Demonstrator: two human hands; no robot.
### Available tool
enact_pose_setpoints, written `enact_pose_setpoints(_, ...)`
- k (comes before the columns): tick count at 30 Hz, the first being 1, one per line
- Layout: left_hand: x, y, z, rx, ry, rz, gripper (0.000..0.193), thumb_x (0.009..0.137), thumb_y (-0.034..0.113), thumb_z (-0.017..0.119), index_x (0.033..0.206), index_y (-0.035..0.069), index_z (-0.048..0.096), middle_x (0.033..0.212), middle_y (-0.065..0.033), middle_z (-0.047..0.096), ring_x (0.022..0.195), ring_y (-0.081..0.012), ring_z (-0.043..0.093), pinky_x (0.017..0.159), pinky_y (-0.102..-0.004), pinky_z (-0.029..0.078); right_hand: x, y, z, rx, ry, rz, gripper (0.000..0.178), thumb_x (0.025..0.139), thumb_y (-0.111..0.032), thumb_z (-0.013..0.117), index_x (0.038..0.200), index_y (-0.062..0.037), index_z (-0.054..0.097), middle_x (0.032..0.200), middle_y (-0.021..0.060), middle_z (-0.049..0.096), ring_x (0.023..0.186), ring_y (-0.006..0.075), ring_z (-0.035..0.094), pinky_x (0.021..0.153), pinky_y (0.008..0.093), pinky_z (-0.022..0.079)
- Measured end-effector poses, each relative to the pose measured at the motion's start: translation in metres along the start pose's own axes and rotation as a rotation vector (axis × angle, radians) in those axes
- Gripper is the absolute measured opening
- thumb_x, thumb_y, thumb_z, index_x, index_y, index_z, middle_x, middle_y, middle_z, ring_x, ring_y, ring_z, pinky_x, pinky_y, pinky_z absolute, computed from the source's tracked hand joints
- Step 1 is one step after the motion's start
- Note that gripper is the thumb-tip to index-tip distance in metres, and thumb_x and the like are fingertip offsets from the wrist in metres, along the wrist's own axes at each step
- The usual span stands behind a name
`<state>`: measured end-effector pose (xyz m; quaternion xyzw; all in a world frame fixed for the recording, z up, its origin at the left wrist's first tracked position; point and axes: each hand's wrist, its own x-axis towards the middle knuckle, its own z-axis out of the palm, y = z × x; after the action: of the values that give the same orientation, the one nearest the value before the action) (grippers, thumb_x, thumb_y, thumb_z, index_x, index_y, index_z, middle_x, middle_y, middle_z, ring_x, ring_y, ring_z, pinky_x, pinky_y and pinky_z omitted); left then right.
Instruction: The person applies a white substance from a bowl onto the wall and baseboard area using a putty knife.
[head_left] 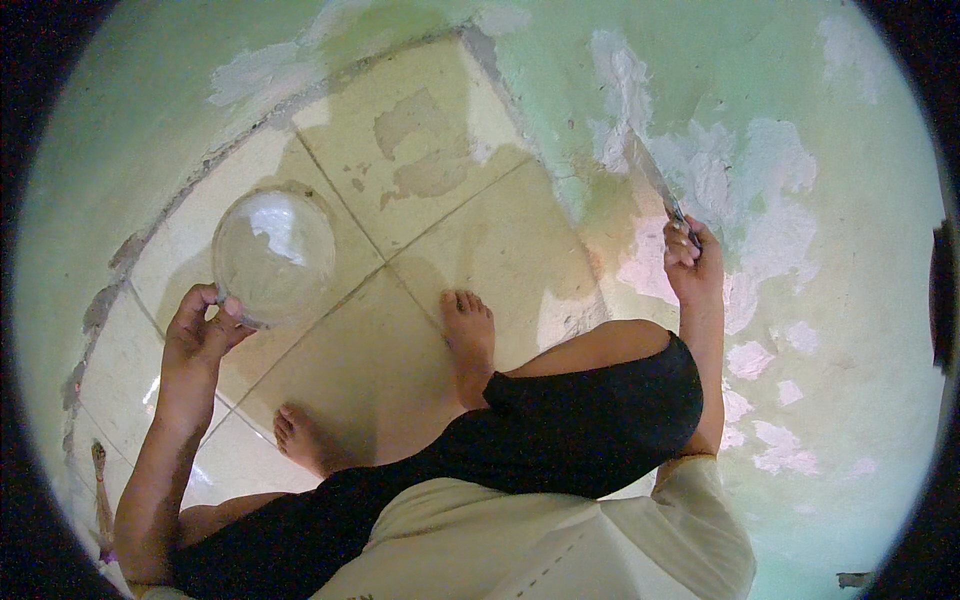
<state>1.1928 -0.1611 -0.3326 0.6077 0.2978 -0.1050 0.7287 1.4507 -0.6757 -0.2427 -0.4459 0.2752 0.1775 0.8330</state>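
Head view: the round clear plastic tub point(275, 245) may slip, since left hand point(203, 328) pinches only its near rim; right hand point(692, 258) grasps flat grey metal spatula point(654, 176).

Hands, two: one left hand point(205, 328) and one right hand point(693, 262), each with one set of fingers point(198, 297). Forearms point(703, 345), two; bare feet point(470, 338), two. One round clear dish point(275, 258); one bladed hand tool point(662, 188). One pair of black shorts point(570, 430); one pale shirt point(530, 550). Green walls point(850, 290), two, with one tiled floor point(330, 385). Floor tiles point(455, 220), several, the exact number partly concealed. Pale wall patches point(785, 235), more than six, their merging edges preventing an exact count. Near the right margin, one tall dark object point(942, 300) and one small dark object point(855, 579), neither identifiable; near the left margin, one slender brown object point(101, 485), too small to identify.
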Motion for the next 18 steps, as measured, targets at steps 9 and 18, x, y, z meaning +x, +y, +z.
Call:
enact_pose_setpoints(9, 0.005, 0.000, 0.008, -0.001, -0.034, 0.001, 0.027, 0.093, 0.027, 0.063, 0.104, 0.004, 0.053, 0.101, -0.0088, 0.062, 0.095, -0.0188, 0.063, 0.092, -0.0341, 0.049, 0.015, -0.006, 0.018, -0.098, -0.043, 0.130, 0.013, 0.093, -0.012, 0.048, 0.098, 0.0006, 0.049, 0.066, 0.0042, 0.048, 0.044, 0.0069, 0.037, 0.036, 0.0190, 0.032)
enact_pose_setpoints(18, -0.001, 0.008, 0.006, 0.025, 0.034, -0.011, 0.026, 0.093, 0.026, 0.061, 0.106, 0.005, 0.051, 0.101, -0.0067, 0.059, 0.094, -0.0179, 0.062, 0.090, -0.0336, 0.050, -0.025, -0.018, 0.019, -0.942, 0.105, -0.154, 0.017, 0.094, -0.016, 0.050, 0.102, -0.0020, 0.054, 0.077, 0.0051, 0.059, 0.052, 0.0082, 0.047, 0.040, 0.0212, 0.037)
